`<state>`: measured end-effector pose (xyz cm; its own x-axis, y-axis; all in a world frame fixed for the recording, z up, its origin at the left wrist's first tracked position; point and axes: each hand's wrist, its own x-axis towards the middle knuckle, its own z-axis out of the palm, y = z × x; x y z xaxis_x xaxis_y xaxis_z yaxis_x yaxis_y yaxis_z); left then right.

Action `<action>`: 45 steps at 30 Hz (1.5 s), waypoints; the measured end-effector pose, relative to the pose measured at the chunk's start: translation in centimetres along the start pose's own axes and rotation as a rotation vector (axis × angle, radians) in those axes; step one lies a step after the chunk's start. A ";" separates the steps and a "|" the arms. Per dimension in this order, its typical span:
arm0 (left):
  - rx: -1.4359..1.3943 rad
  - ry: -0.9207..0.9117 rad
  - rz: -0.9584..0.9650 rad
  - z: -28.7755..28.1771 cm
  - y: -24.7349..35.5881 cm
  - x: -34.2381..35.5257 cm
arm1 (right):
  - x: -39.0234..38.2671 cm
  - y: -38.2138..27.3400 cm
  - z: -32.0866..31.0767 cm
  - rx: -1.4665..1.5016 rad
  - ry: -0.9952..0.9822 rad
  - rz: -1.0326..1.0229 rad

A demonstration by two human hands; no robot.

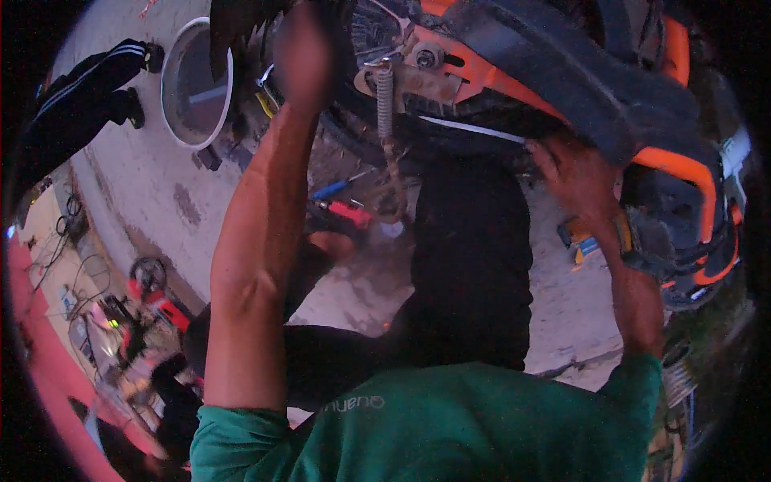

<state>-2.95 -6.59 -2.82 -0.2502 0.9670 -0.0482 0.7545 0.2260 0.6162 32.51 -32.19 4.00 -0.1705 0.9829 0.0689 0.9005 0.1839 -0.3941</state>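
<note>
The left hand (309, 60) (too blurred to tell its grip) is at the motorbike (546, 60), upper centre to right, probably heavy and stiff; the right hand (577, 175) meets a pale rod (474, 128), grip unclear; the orange rail (683, 167) seems the best handhold.

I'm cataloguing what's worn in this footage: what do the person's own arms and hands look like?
Short green sleeves leave both forearms bare. The right hand shows no glove; the left hand is too blurred for detail. Something yellowish shows by the right wrist, but whether it is worn is unclear.
</note>
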 end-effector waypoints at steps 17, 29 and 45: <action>0.027 -0.161 -0.032 0.7 0.2 0.4 | -0.2 1.4 -0.2 0.041 -0.105 0.036; -0.150 -0.163 -0.136 1.2 2.4 -1.0 | -1.0 2.6 0.0 0.024 -0.062 -0.032; 0.051 -0.095 -0.146 1.0 -0.3 1.1 | 0.7 -0.4 0.6 0.181 -0.304 0.208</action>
<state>-2.86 -5.48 -3.87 -0.3030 0.9297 -0.2094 0.7449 0.3681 0.5565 31.77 -31.58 3.69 -0.1270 0.9477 -0.2929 0.8480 -0.0494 -0.5276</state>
